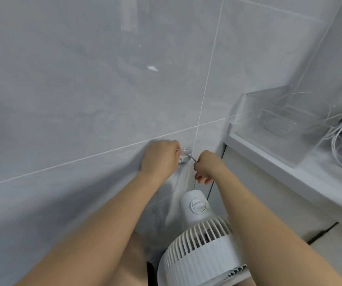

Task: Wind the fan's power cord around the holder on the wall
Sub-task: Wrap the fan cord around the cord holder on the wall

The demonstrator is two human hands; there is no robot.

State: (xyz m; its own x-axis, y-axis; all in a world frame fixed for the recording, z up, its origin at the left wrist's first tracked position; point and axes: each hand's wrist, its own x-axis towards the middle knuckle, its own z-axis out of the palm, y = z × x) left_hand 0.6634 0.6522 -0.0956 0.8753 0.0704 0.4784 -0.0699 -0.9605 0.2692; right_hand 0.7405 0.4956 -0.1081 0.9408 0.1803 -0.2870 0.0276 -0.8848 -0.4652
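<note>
Our left hand [159, 156] is pressed up against the grey tiled wall [83, 89], fingers curled around the small clear holder [184, 154] fixed there, just left of a vertical grout line. Our right hand [206, 165] sits just beside it, fingers pinching the thin power cord [191, 158], which runs taut from the holder to that hand. How many turns already sit on the holder we cannot tell. Below our forearms stands the white fan [199, 244], its grille facing up and its round knob near the wall. To the right, a white tabletop [269, 159] carries a clear plastic box [279, 120] and loose white cables [335, 137].
</note>
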